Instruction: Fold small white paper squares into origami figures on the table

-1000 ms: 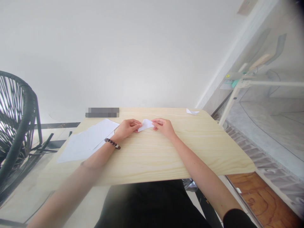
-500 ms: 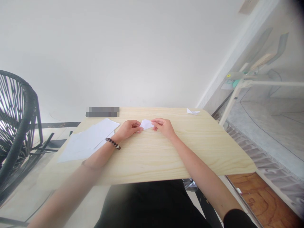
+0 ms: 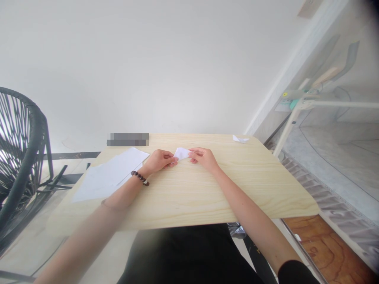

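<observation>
Between my two hands is a small piece of folded white paper [image 3: 182,153], held just over the middle of the pale wooden table [image 3: 189,197]. My left hand [image 3: 162,159], with a dark beaded bracelet [image 3: 140,178] at the wrist, pinches the paper's left corner between thumb and fingers. At the opposite end, my right hand [image 3: 203,157] grips the right corner, thumb below and fingers on top. Several inner folds are too small to make out. White paper sheets [image 3: 109,175] lie overlapping to the left, partly under my left forearm.
At the table's far right corner rests another folded white paper piece [image 3: 240,139]. A blurred-out dark block [image 3: 128,139] covers the far left corner. A woven chair [image 3: 35,130] stands at left, a white metal frame [image 3: 288,128] at right, and a white wall [image 3: 189,71] behind.
The folded paper has tilted slightly, and its left corner sits a little lower in my left fingers. My right hand has hardly moved.
</observation>
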Motion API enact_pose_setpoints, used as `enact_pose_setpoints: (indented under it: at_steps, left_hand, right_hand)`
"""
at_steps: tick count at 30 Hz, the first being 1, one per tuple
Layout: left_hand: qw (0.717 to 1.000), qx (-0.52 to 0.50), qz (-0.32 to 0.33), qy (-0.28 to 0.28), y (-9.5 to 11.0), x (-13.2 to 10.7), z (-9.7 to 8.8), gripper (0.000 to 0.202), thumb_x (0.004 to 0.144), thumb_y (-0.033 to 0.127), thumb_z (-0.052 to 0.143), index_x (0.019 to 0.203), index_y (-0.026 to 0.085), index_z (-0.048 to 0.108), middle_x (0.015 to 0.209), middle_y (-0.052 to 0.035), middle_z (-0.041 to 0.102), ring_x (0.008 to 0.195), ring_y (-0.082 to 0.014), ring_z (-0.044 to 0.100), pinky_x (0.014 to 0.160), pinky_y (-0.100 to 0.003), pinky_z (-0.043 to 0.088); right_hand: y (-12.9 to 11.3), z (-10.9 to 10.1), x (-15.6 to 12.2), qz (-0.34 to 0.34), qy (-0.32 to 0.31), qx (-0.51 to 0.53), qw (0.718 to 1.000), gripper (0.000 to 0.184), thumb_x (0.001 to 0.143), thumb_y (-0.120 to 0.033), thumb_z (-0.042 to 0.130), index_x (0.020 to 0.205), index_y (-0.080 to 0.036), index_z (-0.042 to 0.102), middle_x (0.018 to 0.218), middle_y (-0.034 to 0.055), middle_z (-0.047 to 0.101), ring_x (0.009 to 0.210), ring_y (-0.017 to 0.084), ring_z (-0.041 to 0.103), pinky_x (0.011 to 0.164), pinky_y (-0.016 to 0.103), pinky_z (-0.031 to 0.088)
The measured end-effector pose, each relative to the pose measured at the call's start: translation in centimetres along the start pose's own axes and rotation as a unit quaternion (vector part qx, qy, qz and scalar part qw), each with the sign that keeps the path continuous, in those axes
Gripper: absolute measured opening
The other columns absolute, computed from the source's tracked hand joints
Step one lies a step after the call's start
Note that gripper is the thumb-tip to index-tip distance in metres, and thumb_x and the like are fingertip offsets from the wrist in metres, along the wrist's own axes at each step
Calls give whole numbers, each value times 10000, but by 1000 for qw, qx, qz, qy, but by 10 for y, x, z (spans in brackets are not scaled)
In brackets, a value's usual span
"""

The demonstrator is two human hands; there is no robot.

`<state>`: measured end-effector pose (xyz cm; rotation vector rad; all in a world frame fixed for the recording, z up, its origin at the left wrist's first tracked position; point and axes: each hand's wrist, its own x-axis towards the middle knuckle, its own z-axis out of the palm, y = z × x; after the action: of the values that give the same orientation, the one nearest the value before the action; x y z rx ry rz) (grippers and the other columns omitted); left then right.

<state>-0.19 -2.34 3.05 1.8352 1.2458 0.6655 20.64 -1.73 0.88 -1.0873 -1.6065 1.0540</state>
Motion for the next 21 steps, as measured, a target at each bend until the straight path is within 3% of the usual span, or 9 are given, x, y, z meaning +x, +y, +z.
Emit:
enact_pose_setpoints:
  at_steps: [5,12,21]
  left_hand:
    - [999,-13,3,-33,3,-3,0,396,690,497,451,735,127,588,694,-44,632,475,-86,465,421,-186,314]
    - [996,37,70,-46,11,-7,-2,366,740,453,403,748,141,594,641,-7,608,449,-71,409,432,-192,277]
    - [998,8,33,-55,4,-4,-2,348,717,460,431,748,147,579,663,-12,615,443,-71,406,411,-190,273]
  right_hand:
    - [2,-1,0,-8,2,-46,999,334,703,-433,476,797,-139,603,640,44,609,477,81,505,423,187,415]
    - [-1,-3,1,7,20,-25,999,294,685,-410,503,757,-141,598,686,47,622,439,59,466,389,168,372]
    - [4,-2,4,14,3,-18,1000,298,678,-413,503,776,-145,590,710,46,620,482,72,497,431,175,398]
